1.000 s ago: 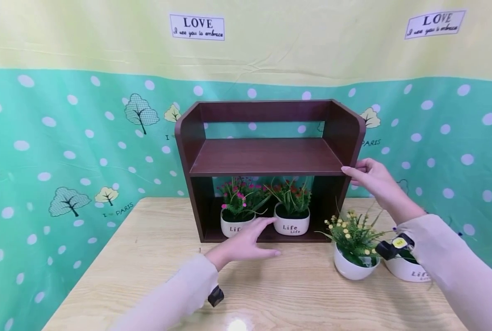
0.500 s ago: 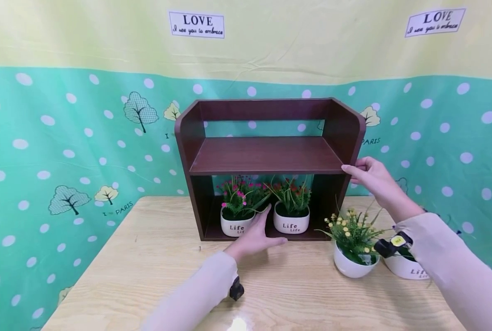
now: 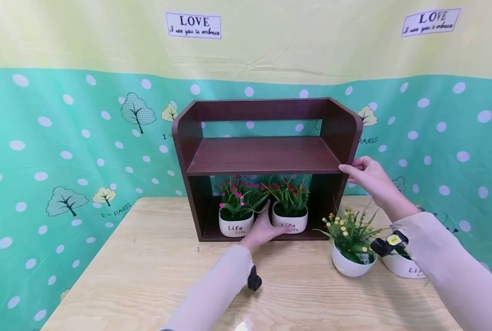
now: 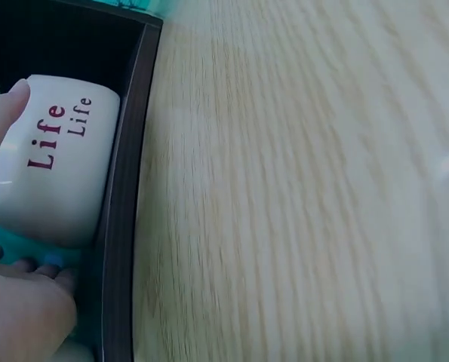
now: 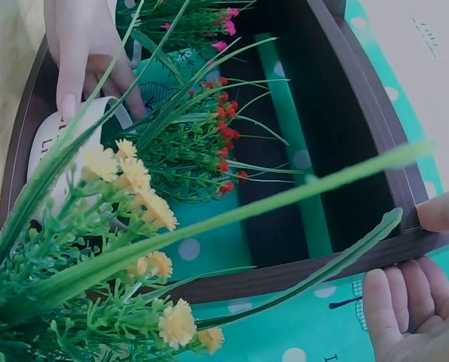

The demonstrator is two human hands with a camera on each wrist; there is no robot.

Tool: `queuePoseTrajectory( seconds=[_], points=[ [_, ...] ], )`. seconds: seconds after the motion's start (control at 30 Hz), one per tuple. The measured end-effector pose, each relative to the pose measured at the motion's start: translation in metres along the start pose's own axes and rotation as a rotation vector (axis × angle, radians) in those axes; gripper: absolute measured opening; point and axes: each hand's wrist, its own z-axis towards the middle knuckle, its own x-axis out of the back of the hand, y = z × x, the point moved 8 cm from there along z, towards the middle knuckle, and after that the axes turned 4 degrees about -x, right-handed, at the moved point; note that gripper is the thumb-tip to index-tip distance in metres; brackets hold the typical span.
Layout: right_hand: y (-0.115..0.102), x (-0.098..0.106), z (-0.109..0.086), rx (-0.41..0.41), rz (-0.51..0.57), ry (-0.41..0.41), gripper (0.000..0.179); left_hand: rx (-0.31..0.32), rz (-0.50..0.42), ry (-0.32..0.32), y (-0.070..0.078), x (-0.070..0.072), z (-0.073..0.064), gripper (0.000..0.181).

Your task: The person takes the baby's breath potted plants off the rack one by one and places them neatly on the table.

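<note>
Head view, L fingers (image 3: 266, 214) half-curled, gripping red-flwr pot (image 3: 289, 220) from L, R fingers (image 3: 363, 161) pinching shelf (image 3: 266, 154).

A wrinkled fabric backdrop (image 3: 266, 55) hangs behind a pale wood-grain table (image 3: 117, 276): soft yellow above, teal below with pale dots (image 3: 44, 121), printed trees (image 3: 137, 112) and PARIS lettering (image 3: 122, 209); two LOVE signs (image 3: 193, 25) high up; bright glare (image 3: 243, 326) low on the wood

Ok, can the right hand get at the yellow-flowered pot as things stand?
Probably, once freed: the right hand grips the shelf at its side, but the yellow-flowered pot stands outside on the table, near side unblocked.
</note>
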Motion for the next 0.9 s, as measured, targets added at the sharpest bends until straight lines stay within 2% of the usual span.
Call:
queuePoseTrajectory(
  seconds=[0.2,0.4,0.53,0.73,0.9],
  points=[
    [-0.001,0.000,0.002,0.014,-0.005,0.002,0.064,0.021,-0.034,0.010,-0.001,-0.005,0.006,0.119],
    [-0.002,0.000,0.002,0.013,-0.008,0.014,0.061,0.011,-0.064,0.016,0.000,-0.011,0.010,0.116],
    [-0.003,0.000,0.001,0.017,-0.004,0.021,0.060,-0.015,-0.052,0.035,0.002,-0.012,0.013,0.110],
    [-0.004,0.000,0.001,0.016,-0.016,0.029,0.059,-0.014,0.007,0.072,0.003,-0.012,0.015,0.098],
    [-0.003,0.001,0.001,0.017,-0.018,0.032,0.059,-0.038,0.012,0.085,0.003,-0.012,0.014,0.092]
  ],
)
